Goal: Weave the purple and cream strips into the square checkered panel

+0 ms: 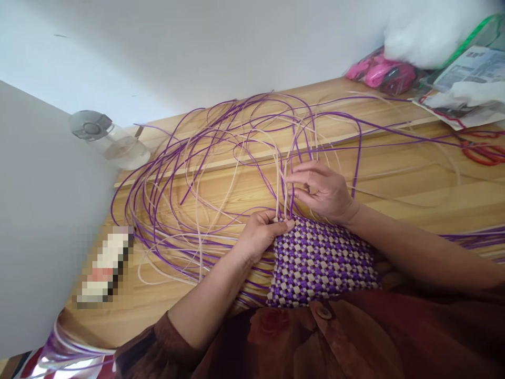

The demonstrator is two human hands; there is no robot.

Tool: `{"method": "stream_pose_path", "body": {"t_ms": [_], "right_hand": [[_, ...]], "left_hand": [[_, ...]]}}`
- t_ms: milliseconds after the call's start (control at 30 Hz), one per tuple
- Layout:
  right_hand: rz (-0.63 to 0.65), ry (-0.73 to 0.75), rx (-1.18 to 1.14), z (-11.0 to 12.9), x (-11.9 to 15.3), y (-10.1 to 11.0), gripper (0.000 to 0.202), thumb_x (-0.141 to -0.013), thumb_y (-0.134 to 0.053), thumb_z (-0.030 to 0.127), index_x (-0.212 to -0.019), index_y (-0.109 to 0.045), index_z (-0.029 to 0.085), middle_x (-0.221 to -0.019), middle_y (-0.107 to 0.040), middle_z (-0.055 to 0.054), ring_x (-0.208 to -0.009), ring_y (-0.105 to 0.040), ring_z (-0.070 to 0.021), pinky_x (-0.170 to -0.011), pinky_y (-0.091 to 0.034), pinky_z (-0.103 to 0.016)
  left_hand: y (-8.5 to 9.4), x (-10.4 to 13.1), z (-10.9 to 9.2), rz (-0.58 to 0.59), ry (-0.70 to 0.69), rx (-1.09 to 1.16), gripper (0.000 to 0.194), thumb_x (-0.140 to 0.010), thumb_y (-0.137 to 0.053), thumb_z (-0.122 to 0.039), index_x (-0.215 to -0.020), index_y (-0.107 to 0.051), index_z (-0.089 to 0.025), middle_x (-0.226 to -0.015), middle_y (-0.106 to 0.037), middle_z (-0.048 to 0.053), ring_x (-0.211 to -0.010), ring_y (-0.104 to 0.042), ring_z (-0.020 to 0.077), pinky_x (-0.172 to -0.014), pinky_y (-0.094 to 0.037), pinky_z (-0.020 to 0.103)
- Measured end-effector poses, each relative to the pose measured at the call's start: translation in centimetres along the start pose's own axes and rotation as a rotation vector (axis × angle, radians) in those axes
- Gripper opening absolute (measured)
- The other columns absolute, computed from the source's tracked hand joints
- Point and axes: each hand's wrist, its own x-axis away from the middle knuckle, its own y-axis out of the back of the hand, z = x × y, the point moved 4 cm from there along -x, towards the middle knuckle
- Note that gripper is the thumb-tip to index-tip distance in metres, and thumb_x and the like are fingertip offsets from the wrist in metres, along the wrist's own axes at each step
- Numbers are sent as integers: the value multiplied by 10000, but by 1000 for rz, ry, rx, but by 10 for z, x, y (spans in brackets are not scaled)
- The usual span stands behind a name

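Head view: a wooden table carries a clear bottle with a grey lid at far left and a pixelated object, identity unreadable, at near left. At far right are a pink bag, white stuffing, papers and red-handled scissors. Loose purple strips and cream strips loop across the table beyond the hands and to their left, obstructing much of the surface; some pass beneath the left forearm.

The checkered woven piece is at near centre, against the person's shirt; the right forearm crosses its far right corner.

The left hand grips the woven piece's far left corner, thumb on top, fingers curled. The right hand is raised just beyond the far edge, fingers bent, fingertips at the upright strips; whether they pinch one cannot be determined.

Count: two hands, one woven piece, one bottle, one pair of scissors; strips too tangled to count.
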Motion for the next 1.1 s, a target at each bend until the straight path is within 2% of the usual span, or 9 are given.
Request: {"method": "stream_pose_path", "body": {"t_ms": [100, 233, 433, 500, 567, 700, 933, 1033, 1100], "right_hand": [[49, 179, 123, -10, -6, 11, 157, -879, -626, 208, -975, -741, 257, -1098, -707, -47, -1039, -647, -202, -929, -504, -367], [84, -7, 98, -21, -12, 31, 215, -930, -549, 277, -1010, -740, 219, -1111, -721, -71, -1072, -643, -221, -960, -477, -391], [786, -407, -79, 27, 2, 31, 375, -967, -406, 373, -745, -625, 165, -641, -644, -20, -547, -568, -122, -550, -393, -254], [946, -583, -232, 44, 10, 29, 341, -971, -394, 381, -815, -606, 164, -655, -654, -20, -487, -559, -107, -500, -388, -239], [1037, -799, -462, 56, 18, 26, 305, -983, -392, 378, -1086, -583, 164, -696, -684, -25, -442, -575, -105, -452, -400, -224], [998, -1046, -728, 71, 30, 16, 637, -982, -447, 343, -1539, -162, 223, -723, -708, -37, -497, -657, -148, -425, -445, -196], [791, -1158, -878, 101, 50, 9, 867, -990, -455, 320, -1545, 211, 325, -741, -696, -24, -622, -717, -187, -455, -529, -211], [842, -1142, -868, 96, 54, 14, 902, -985, -472, 347, -1541, 237, 309, -754, -699, -29, -636, -716, -188, -466, -532, -224], [878, -1039, -745, 77, 48, 20, 815, -974, -487, 389, -1598, 22, 259, -751, -702, -42, -560, -678, -160, -458, -499, -222]], "left_hand": [[-2, 1, -1, -10, 18, 32, 297, -595, -877, -333, -761, -752, -121, -696, -699, 38, -638, -592, 115, -667, -424, 239], [-5, 4, -4, -7, 22, 46, 305, -580, -886, -339, -733, -743, -117, -704, -703, 42, -617, -587, 107, -641, -421, 232], [-7, 9, -7, 8, -51, 31, 308, -611, -873, -345, -800, -753, -133, -741, -711, 30, -622, -587, 106, -655, -432, 236], [-9, 12, -8, 12, -69, 30, 304, -620, -867, -342, -811, -756, -132, -737, -711, 32, -621, -587, 108, -655, -433, 237], [-11, 14, -9, 7, -75, 36, 308, -622, -865, -358, -795, -754, -128, -718, -706, 35, -610, -582, 110, -640, -430, 238], [-15, 17, -9, -19, -90, 31, 359, -627, -858, -435, -771, -740, -129, -716, -702, 38, -584, -568, 109, -586, -414, 235], [-14, 17, -5, -82, -129, -56, 389, -600, -871, -420, -817, -739, -125, -727, -704, 36, -569, -564, 114, -555, -415, 238], [-14, 17, -5, -91, -121, -61, 358, -609, -866, -386, -819, -741, -126, -749, -712, 41, -591, -582, 123, -581, -440, 246], [-14, 17, -5, -100, -122, -56, 340, -622, -858, -372, -830, -740, -130, -759, -712, 39, -601, -588, 127, -600, -455, 253]]}}
